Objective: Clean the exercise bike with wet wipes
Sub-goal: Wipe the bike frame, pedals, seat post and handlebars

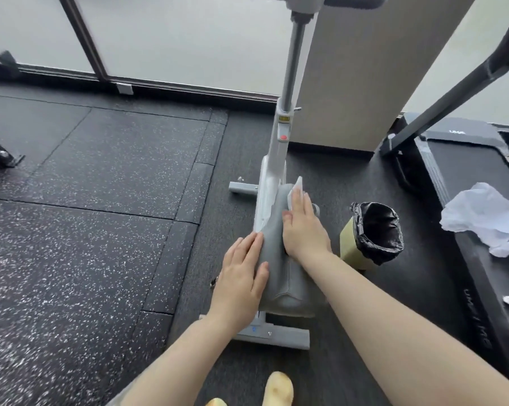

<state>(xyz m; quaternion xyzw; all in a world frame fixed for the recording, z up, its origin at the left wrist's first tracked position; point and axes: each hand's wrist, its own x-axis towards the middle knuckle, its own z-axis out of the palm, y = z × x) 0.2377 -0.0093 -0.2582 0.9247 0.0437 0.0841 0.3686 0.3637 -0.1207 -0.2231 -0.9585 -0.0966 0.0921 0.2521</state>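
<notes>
While the person leans over the exercise bike [279, 259], both bare arms reach down to its grey housing, which stands upright on dark flooring between a speckled rubber mat [86, 230] and a treadmill [464, 183]. Their right hand [301, 227] lies flat on the upper right side of the housing, fingers straight and together, pressing a white wet wipe [295, 190] against the grey surface; the wipe's edge pokes out past the fingertips. Their left hand [241, 276] rests on the housing's left side with fingers straight and slightly spread, holding nothing. From the front of the bike a pale post rises toward the handlebars at the top of the view, with a red knob [283, 138] on it. Grey foot bars stick out at the bike's front and rear. Just right of the bike stands a small yellowish bin [350, 238] lined with a black bag, its mouth open. Crumpled white plastic or tissue [487, 218] lies on the treadmill deck, well apart from the bike. Yellow shoe tips [278, 388] show at the bottom edge
</notes>
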